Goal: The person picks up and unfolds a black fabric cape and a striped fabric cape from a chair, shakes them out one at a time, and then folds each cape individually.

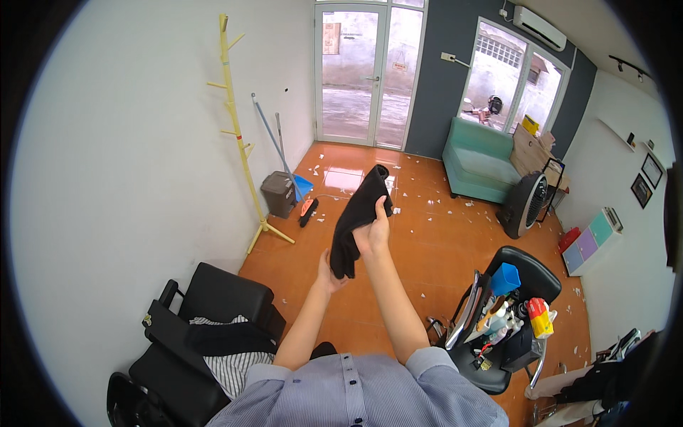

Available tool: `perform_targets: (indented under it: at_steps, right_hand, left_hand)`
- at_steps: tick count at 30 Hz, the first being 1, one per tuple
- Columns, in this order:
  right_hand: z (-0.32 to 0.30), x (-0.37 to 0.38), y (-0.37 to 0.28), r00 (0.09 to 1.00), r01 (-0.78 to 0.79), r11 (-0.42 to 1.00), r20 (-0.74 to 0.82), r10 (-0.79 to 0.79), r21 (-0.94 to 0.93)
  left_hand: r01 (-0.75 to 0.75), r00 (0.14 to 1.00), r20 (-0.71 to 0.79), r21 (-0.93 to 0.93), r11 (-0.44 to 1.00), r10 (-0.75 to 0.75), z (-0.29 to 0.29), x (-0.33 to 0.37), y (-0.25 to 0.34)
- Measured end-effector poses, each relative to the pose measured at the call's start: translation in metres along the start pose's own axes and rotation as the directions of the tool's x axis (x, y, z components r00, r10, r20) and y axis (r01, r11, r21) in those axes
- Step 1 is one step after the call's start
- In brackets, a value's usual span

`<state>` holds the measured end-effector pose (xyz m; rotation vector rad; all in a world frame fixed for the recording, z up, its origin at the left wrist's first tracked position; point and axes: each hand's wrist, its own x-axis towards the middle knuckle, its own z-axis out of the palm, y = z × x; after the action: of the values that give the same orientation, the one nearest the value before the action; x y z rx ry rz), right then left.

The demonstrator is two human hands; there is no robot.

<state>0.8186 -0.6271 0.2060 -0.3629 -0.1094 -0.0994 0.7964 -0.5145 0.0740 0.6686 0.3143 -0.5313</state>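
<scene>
Black cloth (361,206) is in the air in front of the body, over the floor (302,302), well apart from the seats. Both hands on it: left hand (331,275) cups the lower end, right hand (376,231) grips the right edge around mid-length, thumb up along it. Most fingers are hidden behind the fabric, so can't tell how tight the grip is.

To handle it well: keep both ends supported, pull lightly lengthwise, line up edges before pressing layers flat. Loose hold would probably let the inner layers slip. Keep it high; white scraps (396,211) litter the floor and would likely cling to dark fabric.

Materials: cloth looks soft, matte, bunched into a long narrow strip, rounded at the top, wavy at the lower end. Floor is glossy orange tile. Padded seat (224,290) at left is smooth black, leather-like, boxy; striped cloth (229,373) lies rumpled nearby. Sofa (484,160) green, blocky. Rack (237,121) thin, yellow, pegged.
</scene>
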Motion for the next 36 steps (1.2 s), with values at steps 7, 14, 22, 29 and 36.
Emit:
perform_targets:
  at_steps: [7, 14, 22, 29, 36]
  right_hand:
    - [0.011, 0.058, 0.012, 0.977, -0.132, 0.944, 0.200, 0.072, 0.303]
    - [-0.030, 0.144, -0.007, 0.967, -0.219, 0.895, 0.210, 0.146, 0.388]
    - [-0.090, 0.275, -0.019, 0.996, -0.059, 0.942, 0.080, 0.035, 0.330]
    - [-0.118, 0.342, -0.016, 1.000, -0.011, 0.932, -0.013, 0.016, 0.363]
    - [-0.169, 0.468, -0.005, 0.990, -0.139, 0.949, 0.002, 0.144, 0.281]
  left_hand:
    - [0.115, 0.928, 0.345, -0.629, 0.769, 0.143, 0.000, 0.052, 0.035]
    - [-0.213, 0.678, 0.471, -0.609, 0.764, 0.565, -0.018, 0.146, 0.145]
    - [-0.358, 0.766, 0.415, -0.358, 0.862, 0.490, 0.010, 0.225, 0.256]
    - [-0.290, 0.879, 0.312, -0.251, 0.924, 0.360, 0.018, 0.311, 0.293]
    - [-0.292, 0.919, 0.244, -0.102, 0.951, 0.308, 0.020, 0.396, 0.336]
